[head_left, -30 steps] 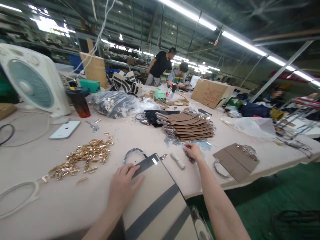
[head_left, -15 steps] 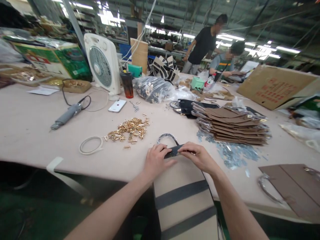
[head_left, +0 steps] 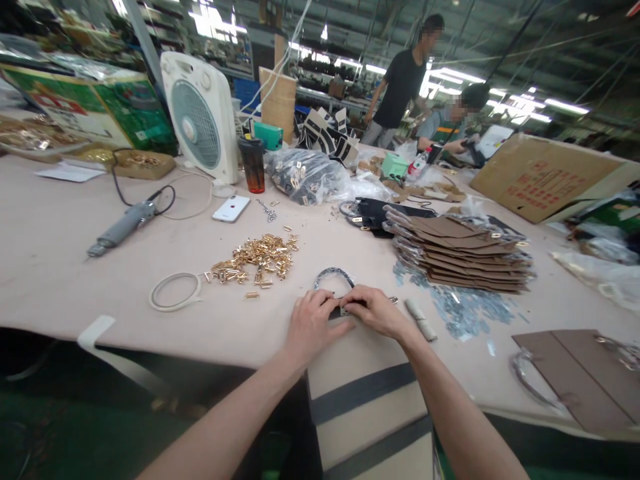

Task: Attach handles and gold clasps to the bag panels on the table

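Observation:
A beige bag panel with dark stripes (head_left: 367, 393) hangs over the table's near edge in front of me. My left hand (head_left: 311, 325) and my right hand (head_left: 379, 311) meet at its dark top band, fingers pinched together on the band around a small metal fitting. The bag's wrapped loop handle (head_left: 331, 275) arches just beyond my fingers. A heap of small gold metal clips (head_left: 257, 257) lies to the left, a small whitish roll (head_left: 420, 319) to the right.
A stack of brown wrapped panels (head_left: 463, 251) sits at right, another brown panel with handle (head_left: 580, 377) near the right edge. A fan (head_left: 197, 117), a dark cup (head_left: 253, 164), a phone (head_left: 231, 209), a grey power tool (head_left: 120, 227), a tape ring (head_left: 175, 291) and a cardboard box (head_left: 545, 175) are farther off. Two people work at the far end.
My right hand came back from the table at right to the bag's top band, joining the left hand there. My view swung left, then steadied.

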`<state>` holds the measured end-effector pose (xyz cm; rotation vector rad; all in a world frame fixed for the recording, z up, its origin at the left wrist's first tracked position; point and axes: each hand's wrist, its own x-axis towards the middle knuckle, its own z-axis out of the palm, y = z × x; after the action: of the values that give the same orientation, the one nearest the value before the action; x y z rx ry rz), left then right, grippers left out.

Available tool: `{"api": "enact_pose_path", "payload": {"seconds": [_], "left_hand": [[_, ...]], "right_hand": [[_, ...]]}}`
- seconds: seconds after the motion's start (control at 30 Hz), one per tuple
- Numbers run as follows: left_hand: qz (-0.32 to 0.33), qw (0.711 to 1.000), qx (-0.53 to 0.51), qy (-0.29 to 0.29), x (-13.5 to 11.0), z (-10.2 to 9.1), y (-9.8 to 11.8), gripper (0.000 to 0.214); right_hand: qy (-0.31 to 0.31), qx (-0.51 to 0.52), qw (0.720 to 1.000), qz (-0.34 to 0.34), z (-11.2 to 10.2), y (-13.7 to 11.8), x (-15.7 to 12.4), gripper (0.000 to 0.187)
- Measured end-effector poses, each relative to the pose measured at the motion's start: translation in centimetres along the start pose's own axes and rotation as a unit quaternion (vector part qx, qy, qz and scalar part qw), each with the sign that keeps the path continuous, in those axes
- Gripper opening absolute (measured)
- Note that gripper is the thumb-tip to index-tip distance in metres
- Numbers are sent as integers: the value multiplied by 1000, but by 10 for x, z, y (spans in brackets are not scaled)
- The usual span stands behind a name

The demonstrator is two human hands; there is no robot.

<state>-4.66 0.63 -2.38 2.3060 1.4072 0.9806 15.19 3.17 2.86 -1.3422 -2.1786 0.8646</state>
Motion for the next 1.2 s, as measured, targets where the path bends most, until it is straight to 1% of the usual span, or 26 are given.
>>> {"api": "enact_pose_path", "payload": {"seconds": [0.17, 0.27, 0.4, 0.43, 0.5, 0.53, 0.57, 0.6, 0.63, 0.7, 0.73, 0.77, 0.8, 0.87, 0.93, 1.0, 1.07, 1.13, 1.2], "left_hand": [[-4, 1000, -4, 2, 0, 0, 1, 37], [-8, 1000, 4, 8, 1, -1, 2, 40], [9, 1000, 3, 18, 2, -3, 3, 42], [16, 1000, 3, 23, 1, -3, 2, 40], [34, 999, 9, 37, 2, -2, 0, 38], [44, 998, 15, 42, 3, -1, -2, 38], [56, 997, 22, 45, 4, 1, -5, 38], [67, 996, 28, 44, 5, 3, -8, 40], [78, 995, 33, 45, 7, 6, -10, 41], [94, 994, 42, 48, 9, 10, -15, 45], [98, 993, 46, 51, 10, 12, -16, 47], [101, 992, 51, 53, 11, 13, -17, 48], [105, 992, 55, 53, 11, 14, -17, 49], [111, 991, 60, 55, 11, 15, -18, 50], [117, 990, 56, 55, 11, 16, -20, 49], [120, 990, 46, 56, 12, 19, -22, 48], [117, 991, 39, 53, 14, 21, -23, 49], [105, 993, 32, 51, 13, 20, -21, 48], [88, 995, 20, 44, 11, 16, -15, 44]], "right_hand": [[-8, -47, 999, -13, 1, 3, 3, 20], [-11, -56, 998, 8, 0, 2, 7, 18], [7, -16, 997, 81, 2, -5, 6, 22], [14, 0, 997, 82, 3, -6, 3, 22], [38, 42, 997, 53, 2, -3, -5, 24], [63, 64, 995, 35, -2, 3, -10, 26], [102, 83, 991, 24, -9, 12, -16, 28], [154, 94, 983, 24, -19, 23, -24, 30], [213, 88, 972, 44, -33, 37, -32, 30], [321, 34, 939, 116, -68, 68, -53, 29], [356, -1, 920, 162, -86, 83, -65, 30], [374, -26, 905, 200, -105, 98, -77, 31], [380, -45, 895, 230, -121, 112, -89, 30], [371, -66, 885, 274, -145, 134, -110, 25], [339, -84, 884, 312, -158, 149, -122, 17], [299, -99, 884, 345, -160, 159, -126, 12], [268, -116, 881, 373, -157, 165, -124, 12], [251, -133, 873, 396, -152, 168, -119, 9], [237, -145, 869, 410, -147, 167, -116, 7]]}}
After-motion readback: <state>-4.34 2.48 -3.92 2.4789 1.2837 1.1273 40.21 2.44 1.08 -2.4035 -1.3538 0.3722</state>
